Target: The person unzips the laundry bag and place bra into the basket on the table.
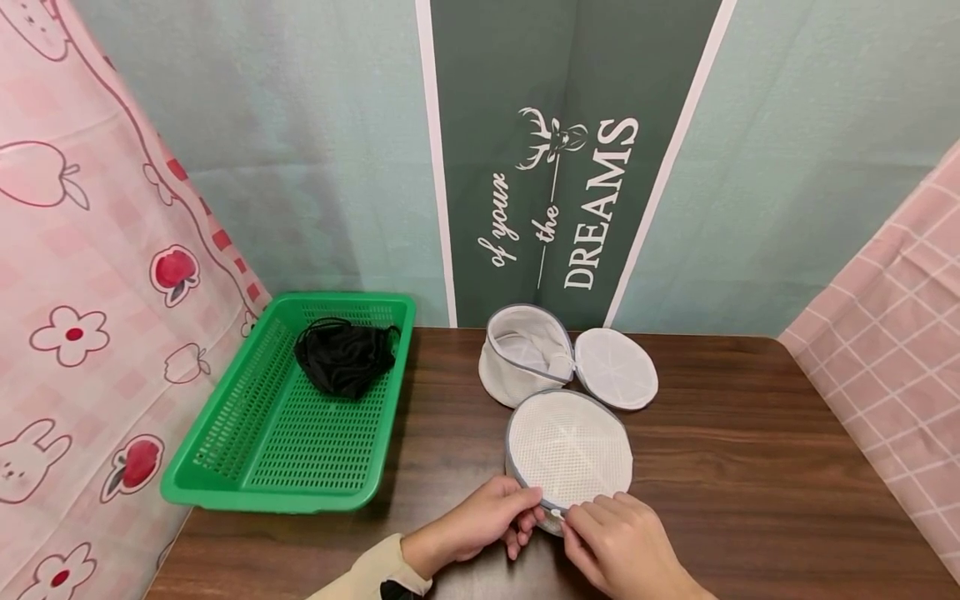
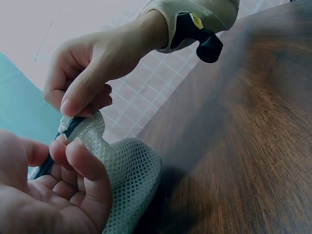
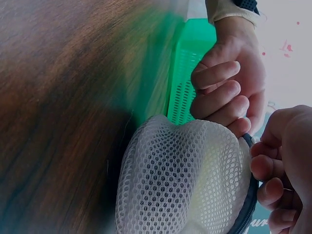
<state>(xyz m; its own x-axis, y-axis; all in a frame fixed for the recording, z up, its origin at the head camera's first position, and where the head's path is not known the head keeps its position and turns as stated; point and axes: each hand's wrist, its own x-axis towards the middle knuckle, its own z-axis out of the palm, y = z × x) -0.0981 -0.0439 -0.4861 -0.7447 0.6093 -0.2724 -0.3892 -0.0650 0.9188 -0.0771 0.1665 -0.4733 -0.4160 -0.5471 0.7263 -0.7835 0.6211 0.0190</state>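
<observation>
A round white mesh laundry bag (image 1: 570, 446) with a grey zip edge lies near the front of the table, its flat lid facing up. My left hand (image 1: 491, 518) pinches the edge of the lid at the near left, thumb on top. Just right of it, my right hand (image 1: 628, 542) pinches the zip edge beside a white zip pull (image 1: 557, 513). The mesh side (image 3: 170, 180) bulges below the dark zip in the right wrist view. Behind stands a second mesh bag (image 1: 510, 375), unzipped, its round lid (image 1: 617, 369) folded out to the right.
On the left is a green plastic basket (image 1: 375, 492) with slotted sides, holding a black drawstring pouch (image 1: 345, 357). The brown wooden table (image 1: 750, 475) extends to the right. A printed curtain (image 1: 337, 150) hangs behind, with pink cloths (image 1: 900, 333) at the sides.
</observation>
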